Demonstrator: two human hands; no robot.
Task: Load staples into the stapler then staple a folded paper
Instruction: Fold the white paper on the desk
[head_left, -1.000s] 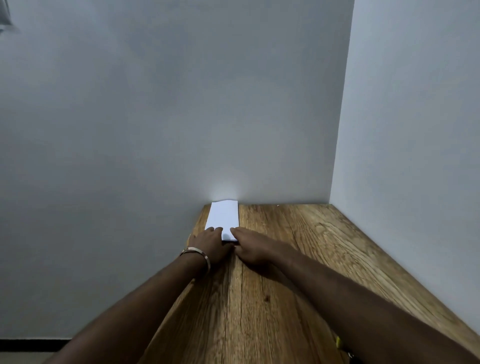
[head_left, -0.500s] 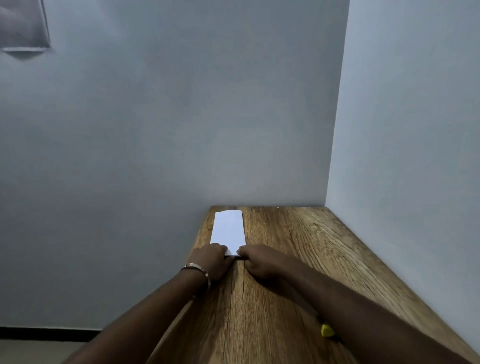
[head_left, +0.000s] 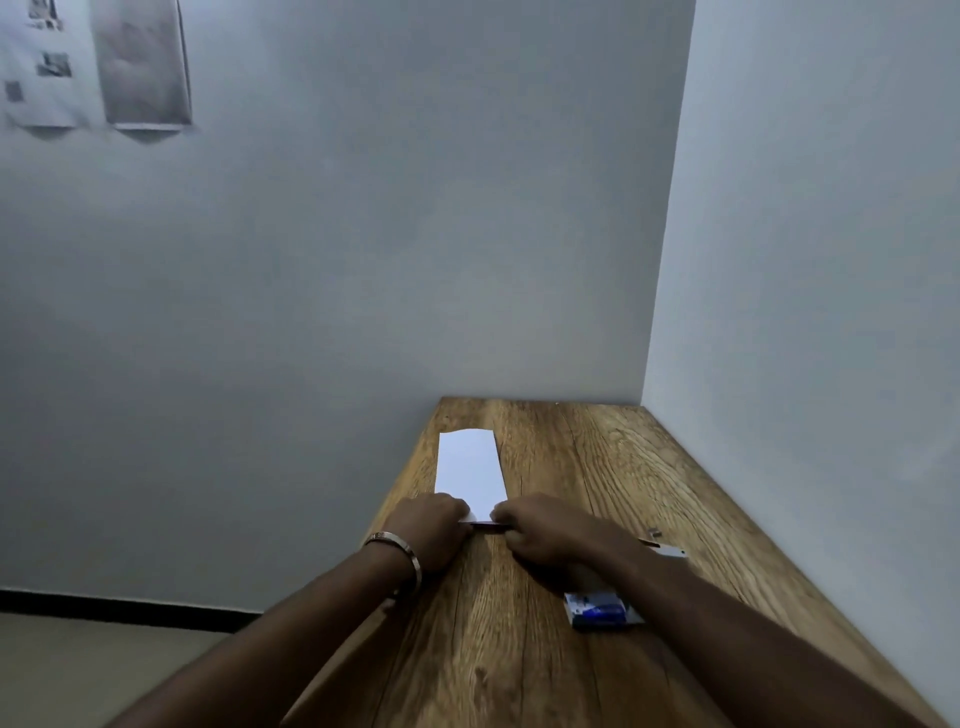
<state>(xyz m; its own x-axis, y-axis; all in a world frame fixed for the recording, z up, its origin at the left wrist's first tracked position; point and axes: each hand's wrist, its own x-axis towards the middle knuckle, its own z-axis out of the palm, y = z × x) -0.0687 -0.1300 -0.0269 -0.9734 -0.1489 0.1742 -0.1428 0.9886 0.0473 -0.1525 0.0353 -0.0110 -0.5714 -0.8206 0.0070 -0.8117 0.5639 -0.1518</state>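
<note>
A white folded paper (head_left: 470, 470) lies lengthwise on the left part of the wooden table (head_left: 597, 467). My left hand (head_left: 428, 527), with a bracelet on its wrist, grips the paper's near left corner. My right hand (head_left: 540, 530) is curled at the near right corner around a thin dark object (head_left: 488, 526) that looks like the stapler. Only a sliver of this object shows under the paper's edge, between the two hands. A blue staple box (head_left: 602, 612) lies on the table, partly under my right forearm.
A small white and metal item (head_left: 667, 550) lies on the table behind my right forearm. Walls close the table's far and right sides, and its left edge drops to the floor. Papers (head_left: 140, 67) hang on the wall at the upper left.
The view has tilted, so the paper now sits farther from the back wall in the frame. The blue box and the white item have come into view. Both hands stay at the paper's near end.
</note>
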